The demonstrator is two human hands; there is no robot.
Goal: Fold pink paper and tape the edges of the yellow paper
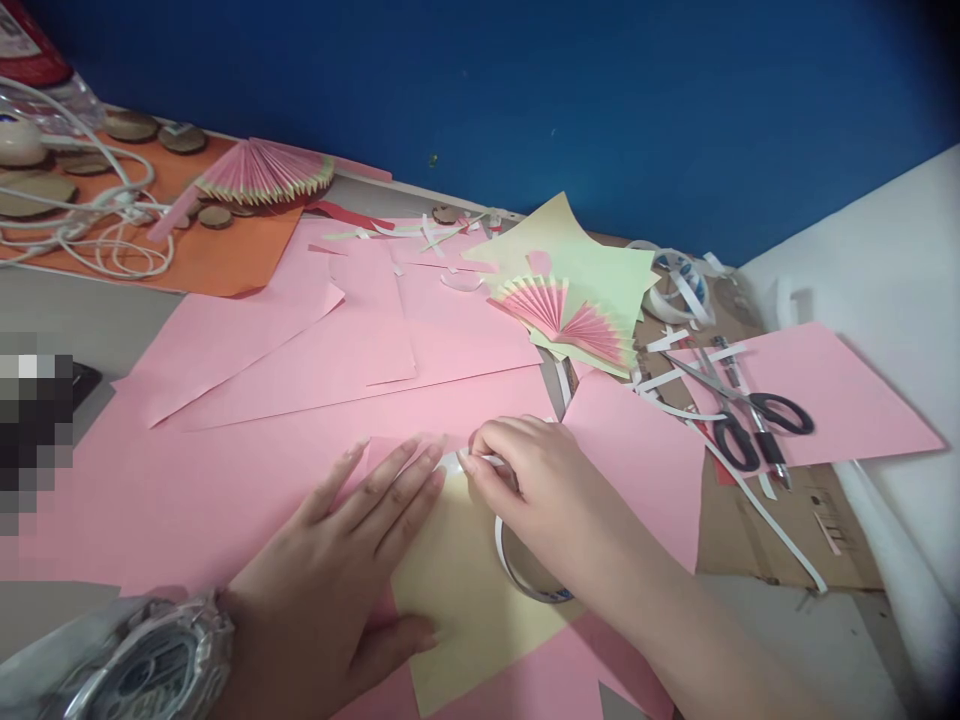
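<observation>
My left hand (352, 540) lies flat with its fingers spread, pressing on a pale yellow sheet of paper (450, 560) and the pink paper around it. At the sheet's far edge my right hand (536, 465) is closed, thumb and forefinger pinching the white strip of a tape roll (551, 597). Part of that roll hangs below the palm, over the yellow sheet; the rest is hidden by the hand. A short stretch of tape (452, 462) shows between the two hands. Larger pink sheets (262, 460) lie underneath.
To the right, scissors (750, 410) and a pen (765, 445) rest on pink paper, above cardboard (795, 530) with tape scraps. Folded pink paper fans (262, 175) sit at the back, near a white cable (127, 205) and wood slices (182, 137). A blue wall (525, 100) rises behind.
</observation>
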